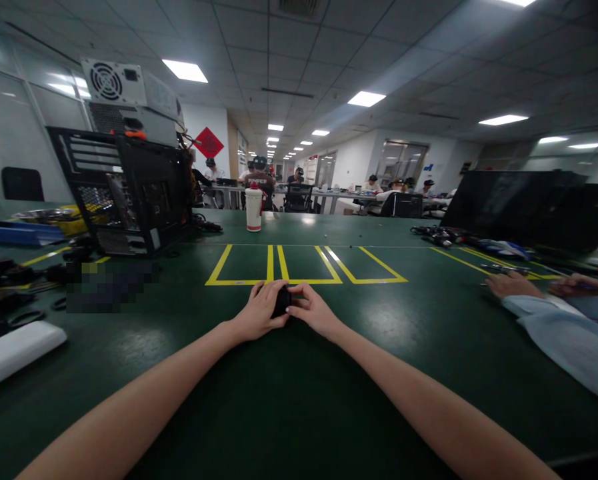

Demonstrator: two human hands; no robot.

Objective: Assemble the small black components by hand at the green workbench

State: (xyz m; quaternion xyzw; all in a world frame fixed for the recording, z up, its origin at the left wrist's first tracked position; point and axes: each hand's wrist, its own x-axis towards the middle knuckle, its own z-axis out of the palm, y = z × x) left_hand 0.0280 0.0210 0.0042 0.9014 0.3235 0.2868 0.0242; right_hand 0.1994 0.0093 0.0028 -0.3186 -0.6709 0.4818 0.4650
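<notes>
Between my two hands is a small black rounded object (281, 302), too dark to tell its kind. My left hand (263, 310) wraps over it from the left, fingers curled round its side and top. From the right, my right hand (315, 310) pinches its edge with thumb and fingers. Both hands are low over the green table (289, 400), just in front of yellow tape outlines (273, 283). Much of the object is hidden behind my fingers.
An open black computer case (129, 187) stands at left with power supplies (113, 83) on top. A white cup (253, 208) stands farther back. Cables and a white bar (19, 353) lie left. At right are a co-worker's hands (513, 285) and a black monitor (509, 200).
</notes>
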